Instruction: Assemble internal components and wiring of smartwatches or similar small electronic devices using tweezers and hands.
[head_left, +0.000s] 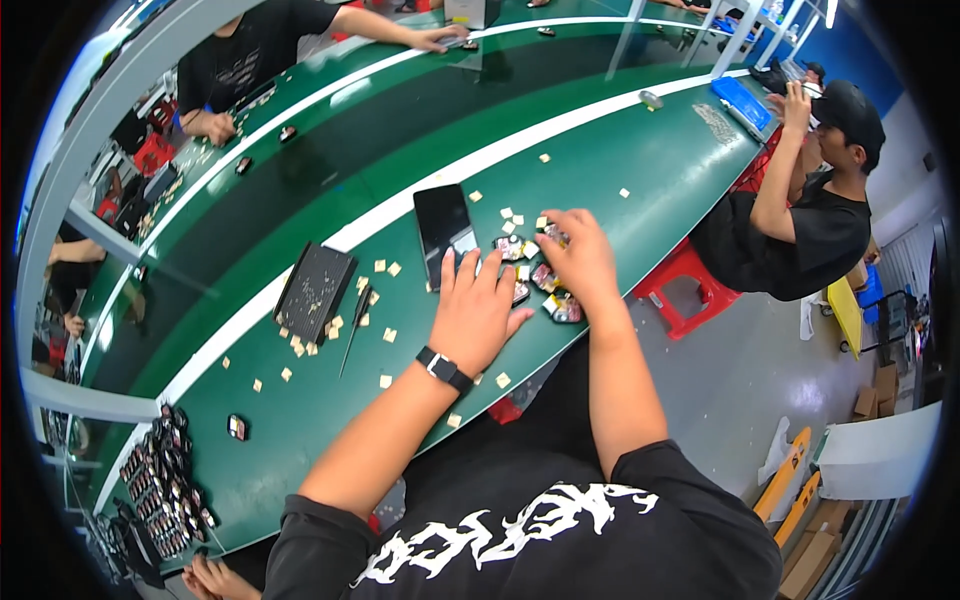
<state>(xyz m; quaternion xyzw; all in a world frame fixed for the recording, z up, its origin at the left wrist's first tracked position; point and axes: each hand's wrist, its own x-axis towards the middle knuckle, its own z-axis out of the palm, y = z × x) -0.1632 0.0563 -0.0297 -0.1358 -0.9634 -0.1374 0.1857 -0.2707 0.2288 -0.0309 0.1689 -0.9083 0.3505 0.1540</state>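
Note:
My left hand (474,305) lies palm down with its fingers stretched and apart, fingertips by the lower corner of a black phone-like slab (440,212). A small dark device (520,292) shows partly beside its thumb. My right hand (583,255) is bent, thumb and fingers around another small dark device (553,235), which they partly hide. Between and below the hands sit more small dark devices (565,308) with pink and yellow parts. Small cream squares (508,214) lie among them and beyond.
To the left, a black box (315,290) with crumbs on top stands near a thin black screwdriver (355,325). Many dark devices (165,485) are heaped at the far left of the green table (300,450). A co-worker sits at right by a red stool (685,290); others work opposite.

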